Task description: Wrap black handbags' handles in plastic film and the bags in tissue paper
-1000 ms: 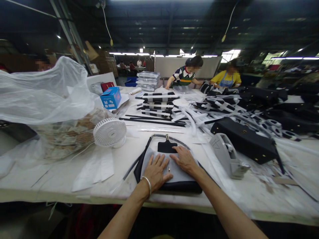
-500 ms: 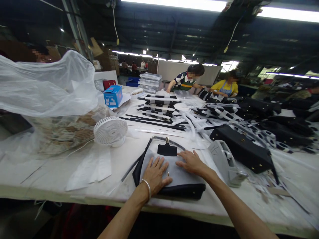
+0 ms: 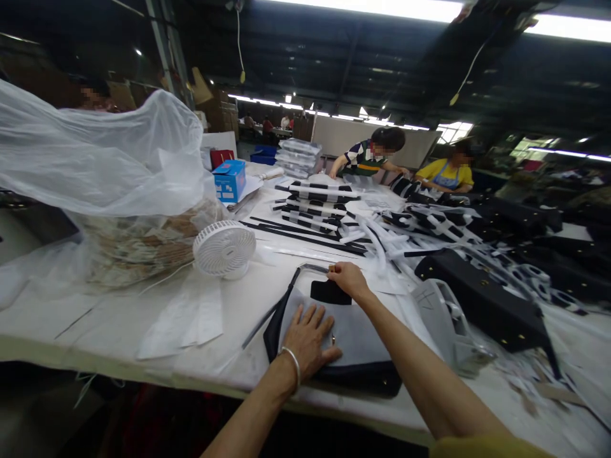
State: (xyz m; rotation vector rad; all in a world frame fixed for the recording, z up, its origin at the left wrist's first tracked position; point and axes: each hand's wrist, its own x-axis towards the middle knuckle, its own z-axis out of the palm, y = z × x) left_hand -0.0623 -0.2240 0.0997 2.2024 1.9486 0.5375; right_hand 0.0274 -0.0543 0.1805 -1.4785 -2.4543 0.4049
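Observation:
A black bag [image 3: 363, 375] lies flat near the table's front edge with a grey cloth sheet [image 3: 356, 331] laid over it. My left hand [image 3: 309, 340], a bangle on its wrist, rests flat and spread on the grey sheet. My right hand [image 3: 346, 278] reaches to the bag's far end and is closed in a pinch at the metal clasp of the black flap [image 3: 329, 294]. A thin black strap [image 3: 279, 304] runs along the bag's left side.
A white desk fan [image 3: 224, 249] stands left of the bag, behind it a large clear plastic sack [image 3: 95, 159] and a blue box [image 3: 230, 180]. A grey tape dispenser [image 3: 446, 324] and black bags [image 3: 482, 299] lie right. Striped stacks [image 3: 315, 203] fill the middle. Two people work at the far end.
My right hand has lifted off the grey sheet and moved forward to the flap's clasp, closing on it. The left hand has stayed flat. The camera has shifted slightly left.

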